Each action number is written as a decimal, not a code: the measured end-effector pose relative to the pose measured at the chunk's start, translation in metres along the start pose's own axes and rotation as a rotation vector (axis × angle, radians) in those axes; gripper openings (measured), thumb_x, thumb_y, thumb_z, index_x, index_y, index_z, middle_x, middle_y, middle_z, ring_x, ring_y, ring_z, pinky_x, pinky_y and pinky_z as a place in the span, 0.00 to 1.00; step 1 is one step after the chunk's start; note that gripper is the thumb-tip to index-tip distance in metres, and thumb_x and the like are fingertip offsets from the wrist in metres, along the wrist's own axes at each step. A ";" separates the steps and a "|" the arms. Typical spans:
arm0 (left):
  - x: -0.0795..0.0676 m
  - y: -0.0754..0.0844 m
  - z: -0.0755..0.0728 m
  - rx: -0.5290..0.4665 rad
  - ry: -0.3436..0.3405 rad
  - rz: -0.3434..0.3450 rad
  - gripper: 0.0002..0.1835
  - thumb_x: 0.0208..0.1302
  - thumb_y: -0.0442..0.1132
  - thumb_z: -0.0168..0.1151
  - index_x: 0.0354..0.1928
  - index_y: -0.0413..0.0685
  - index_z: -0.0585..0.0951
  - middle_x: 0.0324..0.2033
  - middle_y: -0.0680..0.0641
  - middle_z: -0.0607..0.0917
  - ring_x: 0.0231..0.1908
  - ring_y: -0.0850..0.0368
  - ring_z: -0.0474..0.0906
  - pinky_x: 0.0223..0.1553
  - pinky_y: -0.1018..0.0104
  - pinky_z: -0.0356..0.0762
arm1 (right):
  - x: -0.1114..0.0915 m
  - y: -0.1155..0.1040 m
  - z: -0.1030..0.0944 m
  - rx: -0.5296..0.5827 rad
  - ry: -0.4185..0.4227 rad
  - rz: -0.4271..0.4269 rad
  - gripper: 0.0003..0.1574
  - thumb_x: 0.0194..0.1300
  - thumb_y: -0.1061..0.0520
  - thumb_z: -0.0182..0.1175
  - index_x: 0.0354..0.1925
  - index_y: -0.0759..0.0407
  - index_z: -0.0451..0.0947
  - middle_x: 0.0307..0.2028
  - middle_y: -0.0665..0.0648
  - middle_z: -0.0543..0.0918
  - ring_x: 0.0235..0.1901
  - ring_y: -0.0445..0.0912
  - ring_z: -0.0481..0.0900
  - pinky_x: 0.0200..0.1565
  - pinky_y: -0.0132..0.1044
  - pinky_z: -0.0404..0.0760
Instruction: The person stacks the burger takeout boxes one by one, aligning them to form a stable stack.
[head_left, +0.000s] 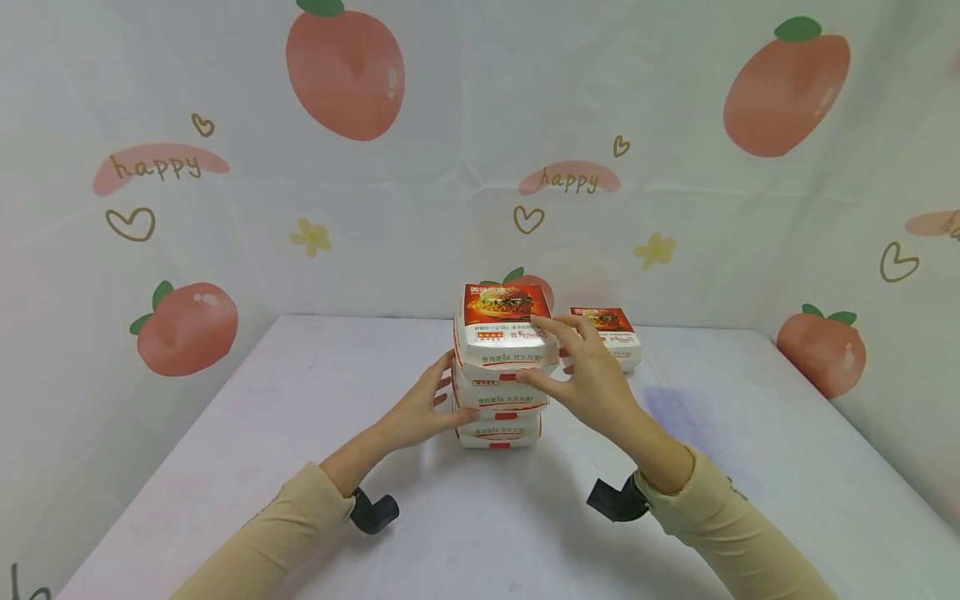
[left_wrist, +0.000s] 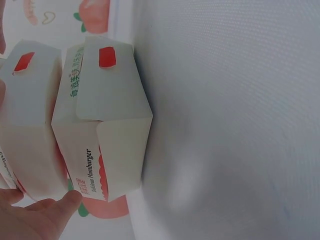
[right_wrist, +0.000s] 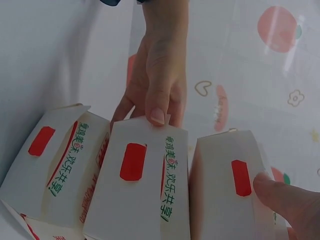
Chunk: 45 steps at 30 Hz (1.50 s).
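On table (head_left: 510, 525): three stacked white boxes (head_left: 504, 395), red-tabbed.

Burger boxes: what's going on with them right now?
A person is handling a stack of three burger boxes on the table. The right hand grips the top box, and the left hand holds the middle box at its side. The bottom box is under these. A fourth box stands behind, to the right.

a white backdrop (head_left: 442, 225) printed with red fruits (head_left: 347, 75), outlined hearts (head_left: 131, 224), yellow flowers (head_left: 311, 237) and "happy" lettering (head_left: 570, 178) surrounds the white counter (head_left: 315, 392). a bluish stain (head_left: 678, 421) marks its right side. soft shadows fall across the surface.
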<state>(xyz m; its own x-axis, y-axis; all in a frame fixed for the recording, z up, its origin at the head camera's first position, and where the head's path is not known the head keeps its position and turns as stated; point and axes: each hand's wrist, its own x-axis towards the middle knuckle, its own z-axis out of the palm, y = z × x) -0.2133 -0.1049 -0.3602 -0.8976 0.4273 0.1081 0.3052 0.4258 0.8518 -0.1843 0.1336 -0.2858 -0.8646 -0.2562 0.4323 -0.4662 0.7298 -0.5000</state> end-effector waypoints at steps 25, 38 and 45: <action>-0.002 0.001 -0.003 0.017 0.016 -0.021 0.54 0.55 0.49 0.67 0.73 0.49 0.41 0.72 0.39 0.50 0.69 0.36 0.54 0.66 0.45 0.63 | -0.001 -0.001 -0.002 -0.024 -0.002 0.010 0.46 0.50 0.44 0.70 0.66 0.44 0.63 0.60 0.61 0.64 0.44 0.52 0.77 0.33 0.35 0.80; -0.007 0.017 -0.014 -0.005 0.142 0.047 0.54 0.56 0.47 0.67 0.73 0.48 0.39 0.73 0.42 0.45 0.72 0.40 0.49 0.68 0.47 0.59 | -0.001 0.009 -0.012 0.078 0.046 0.023 0.46 0.50 0.47 0.71 0.65 0.48 0.65 0.61 0.63 0.63 0.46 0.56 0.77 0.44 0.47 0.83; -0.007 0.026 -0.015 -0.002 0.170 0.089 0.52 0.57 0.46 0.66 0.74 0.51 0.41 0.73 0.45 0.45 0.72 0.42 0.49 0.69 0.49 0.59 | -0.002 0.025 -0.027 0.117 0.065 0.068 0.41 0.58 0.51 0.65 0.66 0.56 0.63 0.59 0.67 0.65 0.53 0.60 0.72 0.49 0.53 0.81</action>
<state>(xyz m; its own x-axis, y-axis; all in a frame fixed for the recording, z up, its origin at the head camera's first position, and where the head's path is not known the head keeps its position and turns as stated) -0.2038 -0.1090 -0.3307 -0.9081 0.3217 0.2679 0.3851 0.3908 0.8361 -0.1889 0.1697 -0.2789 -0.8830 -0.1643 0.4397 -0.4285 0.6646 -0.6121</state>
